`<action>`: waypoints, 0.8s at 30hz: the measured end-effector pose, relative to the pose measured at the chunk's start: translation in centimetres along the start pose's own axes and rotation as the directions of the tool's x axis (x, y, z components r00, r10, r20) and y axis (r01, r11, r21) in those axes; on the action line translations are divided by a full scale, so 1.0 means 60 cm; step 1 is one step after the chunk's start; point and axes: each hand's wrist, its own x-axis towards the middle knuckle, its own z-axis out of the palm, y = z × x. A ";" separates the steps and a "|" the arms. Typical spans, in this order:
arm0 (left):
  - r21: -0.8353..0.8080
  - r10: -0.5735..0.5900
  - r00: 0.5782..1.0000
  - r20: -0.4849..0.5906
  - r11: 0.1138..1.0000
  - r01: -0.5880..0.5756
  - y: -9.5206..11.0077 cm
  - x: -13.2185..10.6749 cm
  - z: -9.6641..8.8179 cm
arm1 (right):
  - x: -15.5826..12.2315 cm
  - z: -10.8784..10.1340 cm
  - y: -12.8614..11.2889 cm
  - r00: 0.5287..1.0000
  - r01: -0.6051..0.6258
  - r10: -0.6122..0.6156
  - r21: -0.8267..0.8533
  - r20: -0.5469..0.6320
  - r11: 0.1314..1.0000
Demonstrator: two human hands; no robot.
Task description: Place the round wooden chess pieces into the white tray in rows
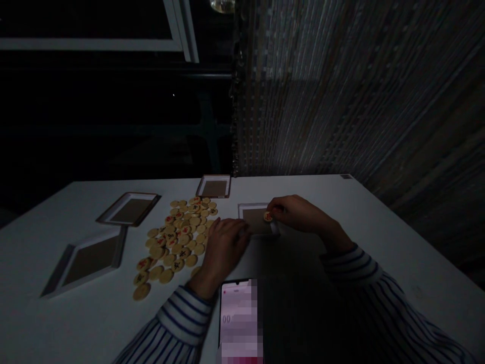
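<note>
My right hand (297, 212) pinches a round Chinese chess piece (268, 216) with a red character on its face. It holds the piece over the right part of a shallow white-rimmed box (246, 207) with a brown bottom. My left hand (226, 245) is low at the box's left side, beside the right edge of a spread pile of wooden Chinese chess pieces (176, 248). Its fingers are bent but apart, and no piece shows in them; the fingertips are partly hidden. Some pieces in the pile show red or black characters, others are blank side up.
Three more shallow boxes or lids are on the white table (303, 186): one at the back (214, 188), one at left (131, 209), and a white-walled one (91, 258) nearer. A lit phone (235, 318) lies in front of me. A string curtain (322, 91) hangs behind the table.
</note>
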 end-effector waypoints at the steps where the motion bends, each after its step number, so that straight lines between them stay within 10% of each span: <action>1: -0.012 0.004 1.000 -0.006 1.000 -0.004 0.003 0.005 0.001 | 0.000 0.000 0.000 1.000 0.005 -0.005 0.008 -0.005 1.000; 24: -0.510 -0.109 0.979 0.174 0.840 0.184 0.025 0.101 0.037 | 0.000 0.003 0.012 0.999 -0.012 0.014 0.076 -0.031 0.997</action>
